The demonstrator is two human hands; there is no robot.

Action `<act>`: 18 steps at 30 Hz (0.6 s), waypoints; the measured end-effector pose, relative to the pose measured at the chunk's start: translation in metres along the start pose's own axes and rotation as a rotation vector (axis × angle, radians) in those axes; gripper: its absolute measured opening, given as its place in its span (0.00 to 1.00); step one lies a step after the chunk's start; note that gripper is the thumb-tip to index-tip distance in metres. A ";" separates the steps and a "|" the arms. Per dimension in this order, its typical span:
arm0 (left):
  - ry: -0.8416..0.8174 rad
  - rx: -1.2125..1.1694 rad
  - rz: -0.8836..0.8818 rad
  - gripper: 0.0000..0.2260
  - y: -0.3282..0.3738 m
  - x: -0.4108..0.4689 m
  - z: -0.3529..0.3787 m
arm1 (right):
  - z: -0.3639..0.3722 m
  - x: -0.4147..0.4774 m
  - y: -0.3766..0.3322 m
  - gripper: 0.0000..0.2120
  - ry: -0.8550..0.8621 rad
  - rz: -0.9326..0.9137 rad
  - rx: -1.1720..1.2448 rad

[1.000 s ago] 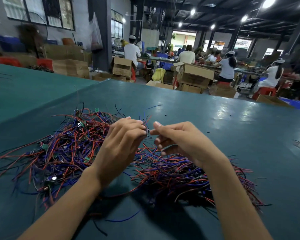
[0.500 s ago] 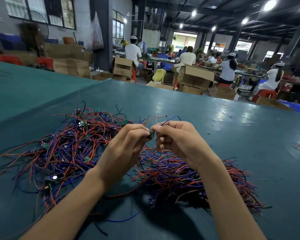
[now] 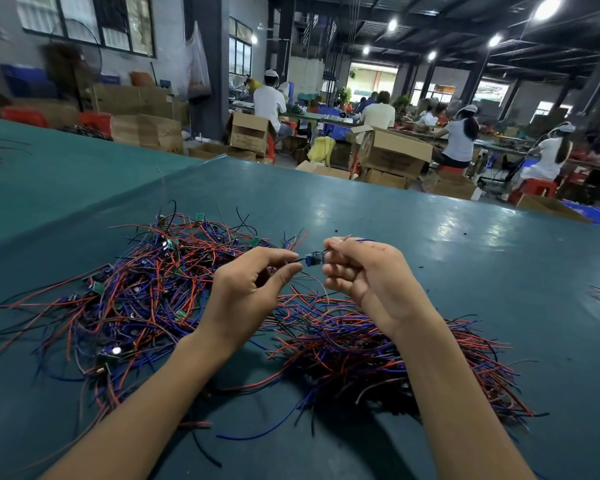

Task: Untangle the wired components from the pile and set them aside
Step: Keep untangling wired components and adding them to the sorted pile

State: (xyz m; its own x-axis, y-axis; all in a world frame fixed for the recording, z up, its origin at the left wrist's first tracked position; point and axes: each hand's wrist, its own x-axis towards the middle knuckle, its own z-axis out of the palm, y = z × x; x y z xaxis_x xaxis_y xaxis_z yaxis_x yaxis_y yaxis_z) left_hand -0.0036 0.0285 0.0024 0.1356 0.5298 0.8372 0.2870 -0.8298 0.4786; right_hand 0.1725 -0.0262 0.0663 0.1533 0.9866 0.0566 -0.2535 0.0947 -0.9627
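Above the pile [image 3: 146,306], the left hand [image 3: 246,292] pinches a wire; the right hand [image 3: 368,278] pinches the part [image 3: 315,258] between them.

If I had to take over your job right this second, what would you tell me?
Left hand: pinches one wire of the wired component.
Right hand: pinches its other wires, holding it above the table.
Tangled pile: on the left. Neater bundle, seemingly the set-aside ones: under the right wrist.
Done: this component looks nearly free.
Left: lay it on the bundle, then work through the pile.
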 end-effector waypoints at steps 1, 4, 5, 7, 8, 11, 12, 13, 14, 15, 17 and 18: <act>-0.005 0.007 -0.012 0.06 -0.001 0.000 -0.001 | -0.005 0.000 -0.002 0.05 0.033 0.002 0.008; -0.034 0.021 -0.041 0.06 -0.006 0.001 -0.003 | -0.025 0.001 -0.013 0.05 0.132 0.026 0.072; -0.041 0.026 -0.049 0.05 -0.008 0.001 -0.003 | -0.034 0.001 -0.017 0.05 0.162 0.037 0.098; -0.061 0.038 -0.067 0.05 -0.011 0.001 -0.002 | -0.048 0.001 -0.023 0.05 0.214 0.073 0.150; -0.072 0.039 -0.079 0.05 -0.012 0.003 0.000 | -0.053 0.001 -0.024 0.05 0.239 0.097 0.182; -0.128 0.024 -0.160 0.04 -0.016 0.018 0.020 | -0.064 0.001 -0.022 0.04 0.319 0.162 0.303; -0.153 0.020 -0.193 0.04 -0.017 0.025 0.030 | -0.068 0.001 -0.023 0.03 0.349 0.181 0.349; -0.192 0.017 -0.214 0.04 -0.017 0.030 0.040 | -0.073 0.000 -0.024 0.03 0.383 0.201 0.402; -0.253 0.017 -0.223 0.05 -0.018 0.034 0.051 | -0.078 -0.001 -0.027 0.04 0.414 0.220 0.465; -0.337 0.028 -0.223 0.07 -0.019 0.036 0.060 | -0.084 -0.004 -0.029 0.07 0.440 0.237 0.537; -0.526 0.131 -0.205 0.13 -0.026 0.037 0.073 | -0.096 -0.011 -0.031 0.15 0.468 0.261 0.663; -0.594 0.216 -0.198 0.16 -0.033 0.037 0.073 | -0.100 -0.014 -0.031 0.20 0.479 0.265 0.708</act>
State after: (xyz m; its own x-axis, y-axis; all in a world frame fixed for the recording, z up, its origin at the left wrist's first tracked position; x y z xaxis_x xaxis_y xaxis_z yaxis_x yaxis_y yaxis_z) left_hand 0.0616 0.0882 -0.0012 0.5426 0.7267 0.4212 0.5356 -0.6857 0.4929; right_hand 0.2741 -0.0564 0.0689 0.3481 0.8412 -0.4137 -0.8430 0.0879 -0.5307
